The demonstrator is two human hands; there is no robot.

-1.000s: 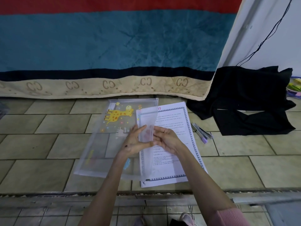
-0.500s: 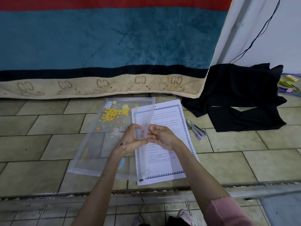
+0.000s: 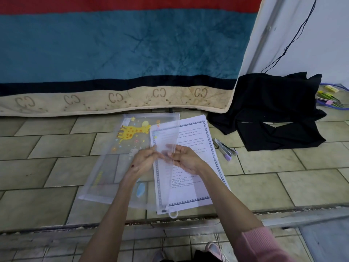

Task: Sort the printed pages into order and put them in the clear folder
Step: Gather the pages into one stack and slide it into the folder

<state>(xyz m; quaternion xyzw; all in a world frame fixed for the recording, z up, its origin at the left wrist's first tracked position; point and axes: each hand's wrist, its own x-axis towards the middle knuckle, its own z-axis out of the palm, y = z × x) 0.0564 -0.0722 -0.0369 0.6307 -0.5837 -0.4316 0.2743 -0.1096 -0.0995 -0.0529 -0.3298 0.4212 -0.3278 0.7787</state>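
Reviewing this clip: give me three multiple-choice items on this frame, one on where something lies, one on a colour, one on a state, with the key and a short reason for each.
1. Where does the stapler lie?
A. On the floor tiles to the right of the printed pages
B. Inside the clear folder
C. On the black cloth

2. What colour is the giraffe printed on the clear folder?
A. Green
B. Yellow with orange spots
C. Purple

3. What are the two hands doing?
A. Both lie flat on the floor
B. Both grip the stapler
C. The left hand and right hand pinch the folder's open edge, lifted over the pages

Key: 1 A, it sits on bare tile between the pages and the cloth. 2 B, the body is yellow with orange patches. 3 C, the fingers of both hands close on the translucent flap.
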